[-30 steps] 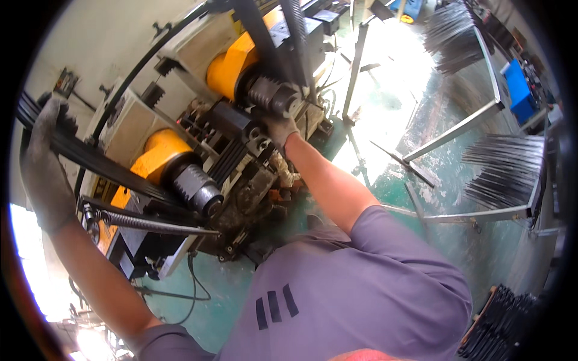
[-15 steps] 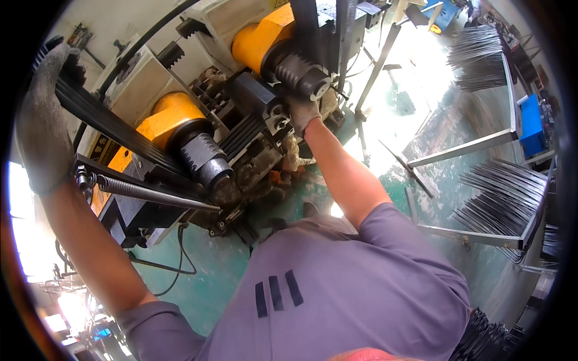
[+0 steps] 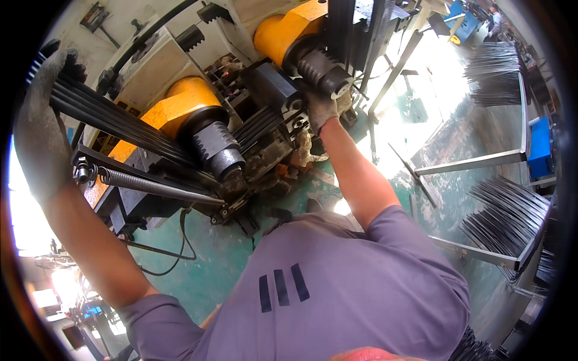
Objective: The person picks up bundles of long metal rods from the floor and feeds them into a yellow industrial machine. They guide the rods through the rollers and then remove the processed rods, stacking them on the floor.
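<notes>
My left hand (image 3: 42,135), in a grey work glove, is raised at the far left. Its fingers close around the outer end of a bundle of long black bars (image 3: 123,126). From there the bars run down into the machine, beside a ribbed dark cylinder (image 3: 214,147) on a yellow housing (image 3: 186,102). My right hand (image 3: 323,113), also gloved, reaches in under a second ribbed cylinder (image 3: 322,69), next to a dark metal block (image 3: 271,87). Its fingers are hidden behind the machine parts, so what they touch does not show.
A coil spring (image 3: 159,191) stretches along the machine's near side, with a hanging black cable (image 3: 180,256) below. At right, metal racks (image 3: 472,162) carry bundles of thin dark rods (image 3: 509,213). A blue box (image 3: 539,147) stands behind them. Green floor (image 3: 283,204) shows between.
The machine and racks have shifted right and slightly down in view. My left hand still grips the bars, which look more spread out. My right hand stays under the second cylinder.
</notes>
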Tool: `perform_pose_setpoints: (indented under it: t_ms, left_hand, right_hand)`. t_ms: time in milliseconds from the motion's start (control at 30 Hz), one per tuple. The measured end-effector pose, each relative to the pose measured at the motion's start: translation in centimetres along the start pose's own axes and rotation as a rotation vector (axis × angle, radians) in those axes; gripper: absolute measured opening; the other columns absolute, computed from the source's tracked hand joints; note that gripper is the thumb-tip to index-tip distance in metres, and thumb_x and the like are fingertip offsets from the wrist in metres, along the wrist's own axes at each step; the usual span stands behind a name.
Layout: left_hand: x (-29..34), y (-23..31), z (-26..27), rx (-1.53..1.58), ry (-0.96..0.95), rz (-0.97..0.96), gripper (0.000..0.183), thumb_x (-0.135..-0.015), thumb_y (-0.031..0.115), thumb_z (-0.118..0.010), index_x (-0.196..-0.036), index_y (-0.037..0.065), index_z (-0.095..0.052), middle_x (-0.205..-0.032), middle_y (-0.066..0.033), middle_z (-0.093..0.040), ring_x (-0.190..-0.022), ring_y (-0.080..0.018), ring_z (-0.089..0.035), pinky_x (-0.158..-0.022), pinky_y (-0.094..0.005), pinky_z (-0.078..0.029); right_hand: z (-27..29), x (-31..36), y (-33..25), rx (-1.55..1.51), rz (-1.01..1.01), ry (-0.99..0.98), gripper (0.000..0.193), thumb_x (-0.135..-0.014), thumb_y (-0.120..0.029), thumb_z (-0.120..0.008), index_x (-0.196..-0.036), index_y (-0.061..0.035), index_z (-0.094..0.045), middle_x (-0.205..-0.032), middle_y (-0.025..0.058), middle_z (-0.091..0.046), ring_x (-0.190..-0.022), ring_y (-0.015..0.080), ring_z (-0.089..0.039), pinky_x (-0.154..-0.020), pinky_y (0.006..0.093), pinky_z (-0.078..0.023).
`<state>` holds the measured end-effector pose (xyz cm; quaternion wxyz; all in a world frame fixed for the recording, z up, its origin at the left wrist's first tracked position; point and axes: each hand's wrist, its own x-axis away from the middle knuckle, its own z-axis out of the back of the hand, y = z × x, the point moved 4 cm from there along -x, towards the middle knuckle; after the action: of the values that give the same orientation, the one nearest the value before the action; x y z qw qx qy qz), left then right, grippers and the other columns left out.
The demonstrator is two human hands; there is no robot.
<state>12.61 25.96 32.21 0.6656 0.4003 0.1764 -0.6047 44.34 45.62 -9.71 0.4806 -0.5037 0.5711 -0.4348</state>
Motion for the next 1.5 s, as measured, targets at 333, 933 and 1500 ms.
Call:
perform_pose_setpoints:
  t_ms: [333,933,1500]
  left_hand:
    - [2.7,-0.6,-0.4,0.441,-0.317,0.293,0.048,-0.095,0.024,-0.073,-0.135,-0.002,-0.065,-0.111,-0.0165,-0.078,-0.106,-0.0274,-0.076,-0.105,-0.0404,-0.057]
    - [2.9,-1.3,-0.1,0.411,-0.369,0.389,0.049,-0.097,0.020,-0.070,-0.139,-0.003,-0.060,-0.117,-0.0162,-0.074,-0.113,-0.0289,-0.072,-0.105,-0.0420,-0.054]
    - [3.9,0.4,1.9,0.068,-0.315,0.196,0.035,-0.104,0.027,-0.062,-0.128,0.007,-0.077,-0.121,-0.0135,-0.077,-0.117,-0.0235,-0.073,-0.110,-0.0350,-0.051]
  right_hand:
    - [0.6,0.7,2.7,-0.156,-0.085,-0.135,0.027,-0.088,-0.002,-0.070,-0.113,0.0022,-0.078,-0.105,0.0090,-0.079,-0.094,0.0181,-0.073,-0.083,0.0309,-0.055]
    - [1.6,-0.1,4.2,0.299,0.211,-0.263,0.026,-0.096,-0.004,-0.067,-0.120,0.0054,-0.074,-0.121,0.0121,-0.075,-0.107,0.0191,-0.071,-0.094,0.0322,-0.054]
    - [0.5,1.7,1.3,-0.517,-0.495,-0.082,0.031,-0.090,-0.004,-0.074,-0.121,0.0015,-0.073,-0.118,0.0109,-0.076,-0.106,0.0181,-0.069,-0.097,0.0327,-0.052]
